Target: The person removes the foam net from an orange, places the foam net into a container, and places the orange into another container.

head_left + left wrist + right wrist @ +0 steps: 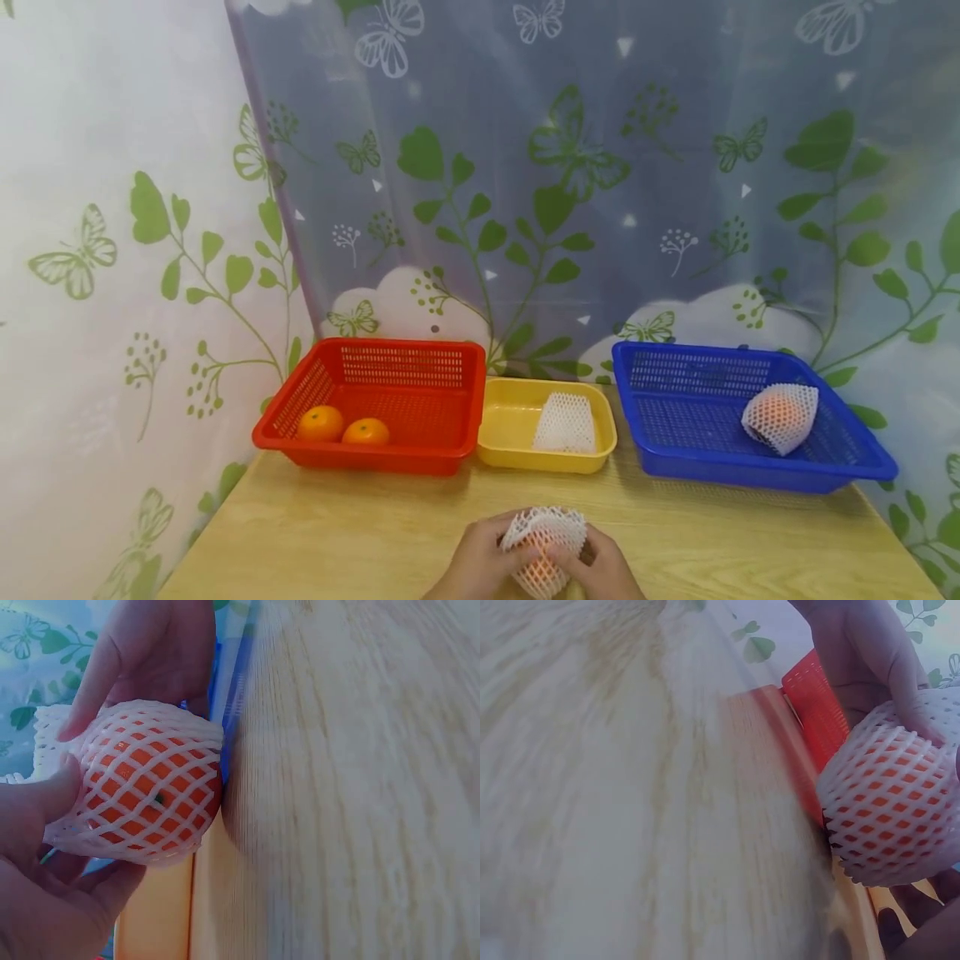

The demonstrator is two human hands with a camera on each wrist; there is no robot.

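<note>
Between my two hands, over the table's front, is an orange (139, 787) wrapped in a white foam net sleeve (553, 527). My left hand (483, 554) grips it from the left, thumb on the near side. From the right my right hand (603, 567) holds it too, its thumb pressed on the net. In the left wrist view the net covers most of the fruit, and a green stem spot shows through the mesh. Fingers behind the fruit are partly hidden.
A red basket (468, 454) at back left holds two bare oranges (366, 432). Beside it, a yellow tray (501, 458) contains a flat white foam net (566, 423). The blue basket (720, 471) at back right holds a netted orange fruit (782, 417). Patterned curtains stand behind.
</note>
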